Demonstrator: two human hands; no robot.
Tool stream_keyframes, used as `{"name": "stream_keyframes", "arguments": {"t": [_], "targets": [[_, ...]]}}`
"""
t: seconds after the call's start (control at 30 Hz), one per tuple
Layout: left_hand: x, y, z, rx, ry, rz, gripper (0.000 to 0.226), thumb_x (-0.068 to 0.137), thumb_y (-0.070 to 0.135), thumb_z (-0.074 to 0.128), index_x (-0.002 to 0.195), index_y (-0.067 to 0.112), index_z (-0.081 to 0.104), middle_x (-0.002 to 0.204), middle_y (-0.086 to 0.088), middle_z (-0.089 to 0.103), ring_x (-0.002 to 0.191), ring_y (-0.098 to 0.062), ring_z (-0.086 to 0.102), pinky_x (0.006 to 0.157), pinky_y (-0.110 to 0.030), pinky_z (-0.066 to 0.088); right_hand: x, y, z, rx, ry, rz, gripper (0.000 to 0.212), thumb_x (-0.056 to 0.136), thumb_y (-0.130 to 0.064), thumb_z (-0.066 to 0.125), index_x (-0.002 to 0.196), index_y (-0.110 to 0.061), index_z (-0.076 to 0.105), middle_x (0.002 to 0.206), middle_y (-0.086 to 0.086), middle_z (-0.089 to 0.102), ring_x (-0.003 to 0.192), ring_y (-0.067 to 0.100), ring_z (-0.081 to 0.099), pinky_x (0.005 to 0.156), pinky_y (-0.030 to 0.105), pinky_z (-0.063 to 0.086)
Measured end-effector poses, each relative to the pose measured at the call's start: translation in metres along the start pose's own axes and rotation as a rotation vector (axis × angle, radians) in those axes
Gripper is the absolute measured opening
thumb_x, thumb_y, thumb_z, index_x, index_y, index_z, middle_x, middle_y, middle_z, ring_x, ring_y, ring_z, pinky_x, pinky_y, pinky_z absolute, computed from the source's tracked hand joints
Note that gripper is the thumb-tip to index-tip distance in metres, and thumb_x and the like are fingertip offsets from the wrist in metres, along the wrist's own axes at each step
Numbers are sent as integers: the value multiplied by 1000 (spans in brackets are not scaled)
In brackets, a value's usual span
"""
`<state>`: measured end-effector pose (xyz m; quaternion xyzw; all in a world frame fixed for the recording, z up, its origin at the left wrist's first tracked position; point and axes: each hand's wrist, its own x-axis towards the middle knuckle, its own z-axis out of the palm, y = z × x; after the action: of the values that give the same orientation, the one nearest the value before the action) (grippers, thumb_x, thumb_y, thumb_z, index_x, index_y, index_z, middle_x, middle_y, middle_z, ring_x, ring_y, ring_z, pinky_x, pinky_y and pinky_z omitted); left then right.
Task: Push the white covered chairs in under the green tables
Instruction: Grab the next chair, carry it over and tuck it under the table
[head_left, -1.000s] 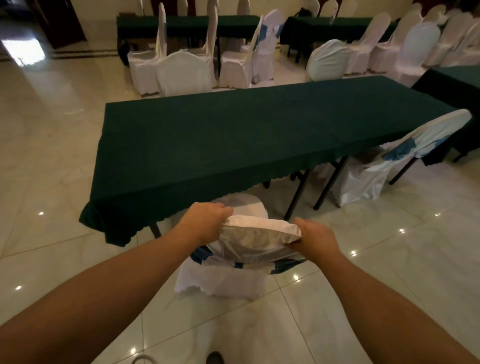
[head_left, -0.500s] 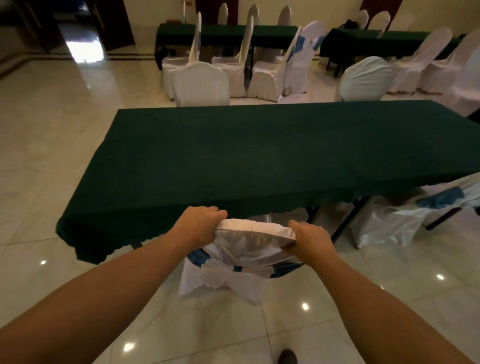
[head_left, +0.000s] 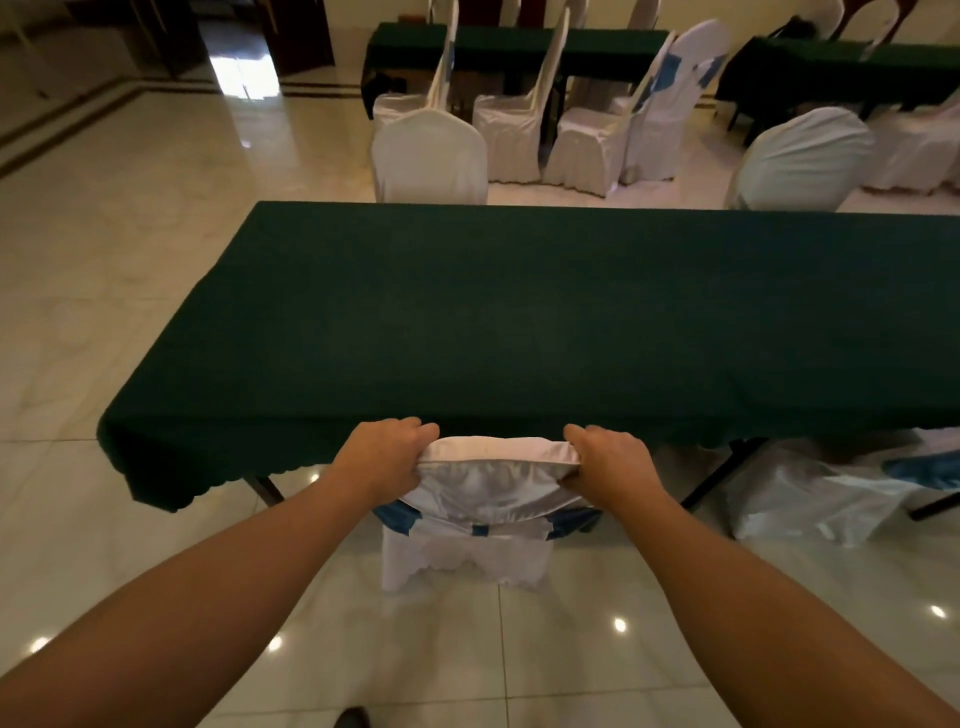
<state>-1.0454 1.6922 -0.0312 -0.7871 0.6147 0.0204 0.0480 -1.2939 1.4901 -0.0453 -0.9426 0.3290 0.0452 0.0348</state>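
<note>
White cloth bunches under both hands: left hand and right hand clench the chair top corners (for a square shove); its back meets the table edge, lower centre.

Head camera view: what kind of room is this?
Probably a banquet or conference hall: long green-clothed tables, rows of white covered chairs, and a polished tile floor.

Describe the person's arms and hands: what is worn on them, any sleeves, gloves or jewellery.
Both forearms are bare along their whole visible length, with no sleeve in view. The left hand and the right hand wear no gloves. No watch, bracelet or ring shows on the visible wrists and knuckles.
</note>
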Motion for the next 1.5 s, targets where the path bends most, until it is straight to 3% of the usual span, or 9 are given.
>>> {"name": "stream_keyframes", "arguments": {"t": [0.13,0.23,0.37,0.6,0.87,1.03,1.17,1.37,1.5], "targets": [[11,-14,3,3,-2,4,31,75,40,71,89,36,44,73,12,44,62,-8,48,55,-30,49,13,-8,-3,-24,13,10,40,76,-49,74,88,-34,39,77,-10,47,64,17,47,56,33,34],[16,-33,8,-11,3,17,34,75,39,71,86,37,39,73,12,42,61,-9,46,51,-26,37,27,-18,0,-30,-6,8,39,77,-51,73,88,-35,39,77,-10,48,65,15,49,57,33,39],[20,-47,7,-27,18,15,35,77,39,72,87,36,39,76,12,44,63,-9,46,53,-26,39,41,-27,-1,-46,-21,9,39,77,-53,71,87,-36,37,76,-12,47,64,13,48,55,32,36],[24,-51,9,-87,55,9,40,77,37,73,84,35,33,75,12,40,63,-9,42,53,-26,29,57,-29,-4,-50,-60,10,41,80,-51,74,92,-36,37,79,-11,48,67,12,49,58,31,38],[21,-38,29,-123,41,-33,44,74,39,77,88,36,35,78,13,43,65,-8,44,53,-25,36,50,-20,11,-43,-66,-4,45,80,-50,76,96,-36,35,85,-10,46,72,12,49,61,29,37],[18,-34,32,-130,34,-109,46,71,42,81,89,38,39,77,14,43,65,-6,45,55,-24,42,48,-22,7,-38,-69,-20,43,81,-49,75,107,-32,45,88,-9,45,73,14,47,62,30,36],[13,-28,35,-147,30,-168,54,67,44,84,91,38,36,80,15,43,68,-6,46,57,-24,43,46,-22,5,-15,-76,-35,43,83,-47,74,110,-31,45,97,-6,54,78,15,49,64,30,40],[5,-15,31,-209,66,-273,49,73,49,81,102,41,43,95,15,56,79,-6,50,67,-25,48,40,-22,-2,37,-118,-57,57,79,-47,79,123,-31,46,113,-3,58,97,18,56,81,36,52],[6,-14,23,-220,131,-264,64,71,57,77,124,40,44,113,12,58,95,-11,54,75,-30,50,39,-23,-9,35,-75,-87,60,76,-58,76,122,-34,44,112,-5,57,91,14,49,76,33,49]]}}
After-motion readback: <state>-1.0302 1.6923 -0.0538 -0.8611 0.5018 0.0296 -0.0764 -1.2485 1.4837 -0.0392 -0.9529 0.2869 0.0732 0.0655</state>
